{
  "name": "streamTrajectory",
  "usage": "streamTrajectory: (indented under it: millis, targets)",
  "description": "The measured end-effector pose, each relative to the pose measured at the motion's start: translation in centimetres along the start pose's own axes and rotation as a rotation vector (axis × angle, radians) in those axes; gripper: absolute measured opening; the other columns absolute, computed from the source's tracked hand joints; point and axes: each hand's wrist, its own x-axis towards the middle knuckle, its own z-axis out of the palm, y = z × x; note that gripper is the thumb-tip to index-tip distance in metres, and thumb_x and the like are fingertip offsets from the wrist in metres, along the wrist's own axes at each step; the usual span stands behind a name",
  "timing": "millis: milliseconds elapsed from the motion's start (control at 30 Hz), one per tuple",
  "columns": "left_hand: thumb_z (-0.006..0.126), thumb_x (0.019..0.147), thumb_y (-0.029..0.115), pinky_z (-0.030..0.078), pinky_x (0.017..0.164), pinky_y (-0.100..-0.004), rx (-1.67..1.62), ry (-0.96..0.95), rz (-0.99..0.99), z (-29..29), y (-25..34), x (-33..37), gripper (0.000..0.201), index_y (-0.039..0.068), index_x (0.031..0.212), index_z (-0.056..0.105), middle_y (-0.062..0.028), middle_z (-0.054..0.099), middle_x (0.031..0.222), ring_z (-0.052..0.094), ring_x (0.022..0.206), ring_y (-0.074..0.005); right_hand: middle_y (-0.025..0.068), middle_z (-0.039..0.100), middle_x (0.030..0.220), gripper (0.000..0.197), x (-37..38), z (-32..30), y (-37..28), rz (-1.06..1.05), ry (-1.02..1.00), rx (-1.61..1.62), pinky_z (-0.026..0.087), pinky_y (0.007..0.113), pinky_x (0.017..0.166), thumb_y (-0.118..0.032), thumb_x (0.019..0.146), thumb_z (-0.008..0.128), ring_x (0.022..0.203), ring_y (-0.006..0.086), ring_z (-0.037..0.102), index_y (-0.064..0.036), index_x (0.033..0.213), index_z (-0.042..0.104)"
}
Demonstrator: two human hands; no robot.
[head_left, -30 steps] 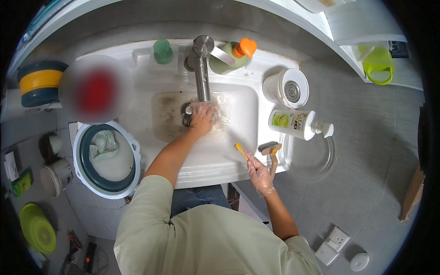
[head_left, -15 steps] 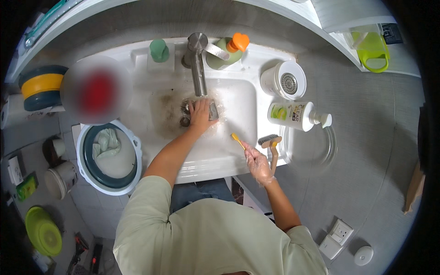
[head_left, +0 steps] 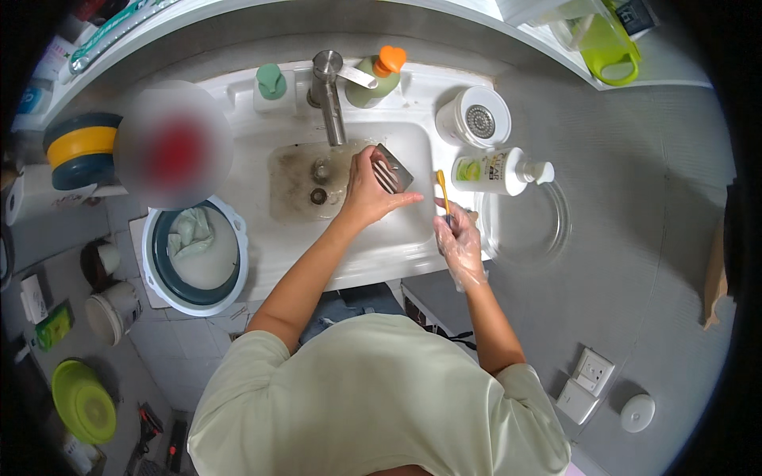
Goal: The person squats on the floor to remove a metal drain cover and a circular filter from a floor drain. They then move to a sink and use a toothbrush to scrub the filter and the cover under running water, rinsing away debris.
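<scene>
My bare left hand (head_left: 367, 194) grips a square metal drain cover with slots (head_left: 399, 168), held tilted above the right part of the white sink (head_left: 333, 279). My right hand (head_left: 460, 244), in a clear plastic glove, is closed on a yellow-handled toothbrush (head_left: 445, 190) that points away from me. It is over the sink's right edge, apart from the drain cover. Murky brown water (head_left: 290, 186) lies in the basin under the metal faucet (head_left: 331, 111), around a dark round drain fitting (head_left: 318, 196). The scrub brush by my right hand is mostly hidden now.
At the right rim are a pump bottle (head_left: 488, 170), a white tub with a metal strainer (head_left: 473, 119) and a clear round dish (head_left: 562, 222). An orange-topped bottle (head_left: 373, 91) stands by the faucet. A blue-grey basin with cloth (head_left: 238, 274) is at left.
My left hand has lifted the drain cover out of the water and moved right. My right hand has shifted right, and the toothbrush now points more upright. The drain fitting has come into view.
</scene>
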Motion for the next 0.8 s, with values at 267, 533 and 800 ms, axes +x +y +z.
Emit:
streamTrajectory:
  millis: [267, 533, 800]
  targets:
    - [0.082, 0.058, 0.025, 0.04, 0.09, -0.0354, -0.173, -0.205, -0.023, -1.4, 2.8, -0.5, 0.089, -0.002, 0.128, 0.035, -0.0161, 0.046, 0.111, 0.048, 0.105, -0.026, -0.0053, 0.045, 0.058, 0.02, 2.7, 1.5, -2.1, 0.095, 0.039, 0.194, 0.027, 0.019, 0.041, -0.023, 0.085, 0.062, 0.046, 0.0035, 0.036, -0.0057, 0.078, 0.054]
    - [0.062, 0.075, -0.01, 0.044, 0.088, -0.0263, -0.652, -0.353, -0.164, -4.9, 7.3, -0.8, 0.053, -0.007, 0.124, 0.041, -0.011, 0.055, 0.113, 0.053, 0.102, -0.0137, -0.0049, 0.039, 0.054, 0.017, 2.4, 0.1, -3.9, 0.174, -0.029, 0.515, 0.024, 0.021, 0.04, -0.016, 0.085, 0.061, 0.042, 0.0055, 0.029, -0.0061, 0.077, 0.049]
    - [0.061, 0.082, 0.002, 0.046, 0.076, -0.0223, -0.662, -0.193, -0.136, -4.9, 7.5, -0.8, 0.026, -0.004, 0.106, 0.052, -0.0064, 0.061, 0.094, 0.057, 0.085, -0.0085, -0.0046, 0.04, 0.055, 0.02, 1.6, 0.7, -4.9, 0.104, -0.054, 0.452, 0.023, 0.021, 0.04, -0.019, 0.084, 0.063, 0.043, 0.0053, 0.031, -0.0071, 0.076, 0.05]
